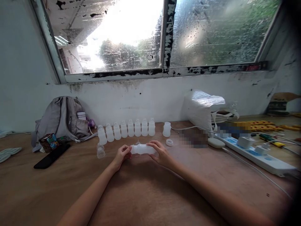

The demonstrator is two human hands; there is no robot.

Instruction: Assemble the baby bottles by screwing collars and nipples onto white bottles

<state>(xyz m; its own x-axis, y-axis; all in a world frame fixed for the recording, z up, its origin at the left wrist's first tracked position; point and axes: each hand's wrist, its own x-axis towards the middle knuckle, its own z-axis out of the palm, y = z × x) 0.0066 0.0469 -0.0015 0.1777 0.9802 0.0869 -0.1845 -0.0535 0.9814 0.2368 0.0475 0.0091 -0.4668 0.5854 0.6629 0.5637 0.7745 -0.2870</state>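
A brown wooden tabletop (145, 191), worn and scuffed, is seen set against the wall. A row of small white bottles (127, 128) stands near the back edge; one more bottle (166, 129) and a white ring cap (169, 142) sit just right of it. A clear cap (100, 151), black phone (51, 156), small carton (49, 142), grey backpack (62, 119), white bag (203, 108) and power strip (256, 153) are also laid out.

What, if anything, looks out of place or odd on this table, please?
Little stands out. Eight small bottles stand in a neat row, but one bottle stands apart uncapped, a loose ring beside it. Both hands, left hand and right hand, hold another bottle sideways.
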